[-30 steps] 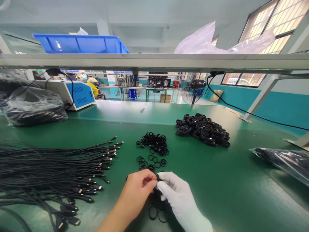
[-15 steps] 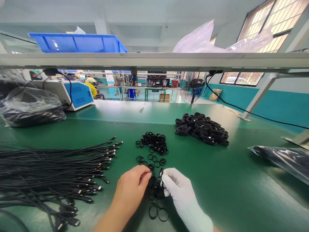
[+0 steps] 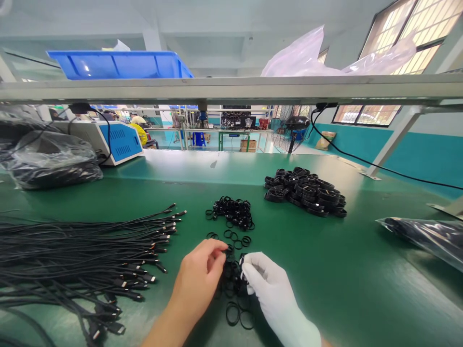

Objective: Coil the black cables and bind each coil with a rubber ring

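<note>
Small black rings [image 3: 238, 244], seemingly bands, lie loose on the green table between my hands, with a denser pile of black rings [image 3: 233, 212] behind them. My left hand [image 3: 199, 272] is bare; its thumb and index tips stand slightly apart at the left edge of the loose rings. The index tip meets or nearly meets one ring. My right hand [image 3: 269, 284], in a white glove, pinches black rings [image 3: 243, 260] between thumb and fingers; how many is hidden. Under both hands, more rings overlap in a dark cluster.
Straight black cables [image 3: 90, 250] with plugs spread over the left side. Coiled black cables [image 3: 307, 193] are heaped at the back right. Bagged black goods [image 3: 54, 161] sit back left beside a blue-and-white machine [image 3: 117, 140]; another bag [image 3: 423, 238] lies right. A shelf [image 3: 231, 89] crosses above.
My left thumb and index tips have parted and the index finger has lifted slightly. My right hand keeps its pinch almost in place. The whole view has shifted a little.
</note>
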Demonstrator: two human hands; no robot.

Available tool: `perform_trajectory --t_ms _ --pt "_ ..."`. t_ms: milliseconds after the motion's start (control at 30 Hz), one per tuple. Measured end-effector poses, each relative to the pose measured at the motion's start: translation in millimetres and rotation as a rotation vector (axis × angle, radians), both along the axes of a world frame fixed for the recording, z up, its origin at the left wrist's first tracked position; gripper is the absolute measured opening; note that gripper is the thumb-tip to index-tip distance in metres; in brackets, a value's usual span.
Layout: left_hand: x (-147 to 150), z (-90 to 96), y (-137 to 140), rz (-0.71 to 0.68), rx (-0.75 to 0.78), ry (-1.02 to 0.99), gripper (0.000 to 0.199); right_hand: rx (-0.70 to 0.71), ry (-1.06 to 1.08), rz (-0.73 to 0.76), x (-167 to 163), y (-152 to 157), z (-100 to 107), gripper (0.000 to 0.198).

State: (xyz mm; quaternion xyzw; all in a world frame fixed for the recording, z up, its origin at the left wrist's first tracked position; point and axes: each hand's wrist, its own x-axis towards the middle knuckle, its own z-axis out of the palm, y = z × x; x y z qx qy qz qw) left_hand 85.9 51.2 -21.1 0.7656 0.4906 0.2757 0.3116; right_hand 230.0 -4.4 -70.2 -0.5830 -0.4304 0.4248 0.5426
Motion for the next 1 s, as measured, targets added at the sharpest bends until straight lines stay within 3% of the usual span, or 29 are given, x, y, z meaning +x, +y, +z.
perform_trajectory --t_ms 100,167,300,500,700,833,1000 --pt "7 -2.1 -8 -0.162 -0.023 -0.114 0.025 0.016 0.001 0.045 -3 -1 1 0.015" --pt "10 -3.5 -10 -0.19 0.013 -0.109 0.021 0.005 -0.012 0.077 -6 -3 3 0.016" --pt "3 -4.5 -2 -0.057 0.061 -0.058 0.017 -0.025 0.003 0.067 -6 -2 5 0.016" --pt "-7 -1.6 7 0.106 0.082 0.243 0.025 0.011 0.078 0.004 -1 3 7 0.017" --pt "14 2.7 -16 -0.085 0.007 0.016 0.013 0.055 0.134 0.042 -2 0 13 0.022" --pt "18 -0.2 -19 -0.107 0.001 0.072 0.002 0.085 0.142 0.064 -3 0 12 0.026" --pt "13 -6.6 -14 -0.083 -0.04 0.021 0.014 0.107 0.162 0.083 -3 0 14 0.03"
